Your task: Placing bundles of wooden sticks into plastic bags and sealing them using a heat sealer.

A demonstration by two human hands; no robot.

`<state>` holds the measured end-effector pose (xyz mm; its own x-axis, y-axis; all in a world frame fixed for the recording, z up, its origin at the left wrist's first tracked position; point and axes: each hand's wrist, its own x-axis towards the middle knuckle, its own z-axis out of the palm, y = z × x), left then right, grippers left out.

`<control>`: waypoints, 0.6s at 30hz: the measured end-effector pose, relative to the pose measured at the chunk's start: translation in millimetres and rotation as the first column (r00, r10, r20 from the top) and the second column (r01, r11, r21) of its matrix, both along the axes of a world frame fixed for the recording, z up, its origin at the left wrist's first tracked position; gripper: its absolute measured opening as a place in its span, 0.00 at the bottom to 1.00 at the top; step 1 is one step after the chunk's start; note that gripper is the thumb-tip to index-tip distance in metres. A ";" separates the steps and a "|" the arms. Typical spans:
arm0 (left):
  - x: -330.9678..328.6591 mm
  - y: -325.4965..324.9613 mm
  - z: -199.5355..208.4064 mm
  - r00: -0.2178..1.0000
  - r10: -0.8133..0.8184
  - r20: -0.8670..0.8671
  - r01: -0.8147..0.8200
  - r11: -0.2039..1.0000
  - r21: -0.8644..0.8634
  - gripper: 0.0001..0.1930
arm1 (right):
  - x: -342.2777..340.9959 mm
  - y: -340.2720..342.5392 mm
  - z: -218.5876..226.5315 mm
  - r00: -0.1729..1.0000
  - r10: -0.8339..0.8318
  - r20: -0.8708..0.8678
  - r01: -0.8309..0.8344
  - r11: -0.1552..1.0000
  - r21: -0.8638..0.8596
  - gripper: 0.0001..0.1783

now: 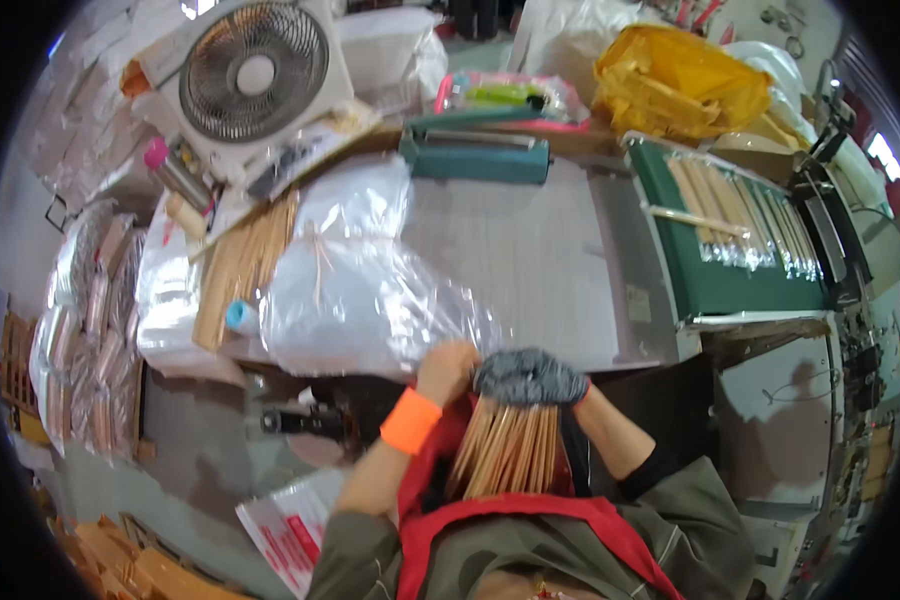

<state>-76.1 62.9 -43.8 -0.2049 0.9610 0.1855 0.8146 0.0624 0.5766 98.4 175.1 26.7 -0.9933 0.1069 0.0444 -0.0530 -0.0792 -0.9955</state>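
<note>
Close to my body, a bundle of thin wooden sticks [508, 448] fans out toward my red apron. My right hand [530, 378], in a dark grey knitted glove, is wrapped round the bundle's far end. Right beside it is my bare left hand [449, 371], an orange band [410, 421] round its wrist. Its fingers are curled at the near edge of a pile of clear plastic bags [360, 300], and what they hold is hidden. A thin tie lies across the pile.
Loose wooden sticks [240, 265] and a blue tape roll [240, 316] lie left of the bags. A fan [255, 75] and green bag sealer [478, 160] stand behind. On the right, a green conveyor [700, 270] carries packed sticks [740, 215].
</note>
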 end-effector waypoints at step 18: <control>87.1 -137.2 19.3 0.999 -0.012 -0.046 0.027 0.942 0.334 0.10 | 126.9 -109.4 -47.0 0.821 -0.403 0.404 0.324 0.912 0.253 0.39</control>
<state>11.0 -74.3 -24.4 -0.1715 0.8459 0.5050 0.8380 -0.1443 0.5262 225.4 65.8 -20.3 -0.8017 0.4948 -0.3354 0.3992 0.0255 -0.9165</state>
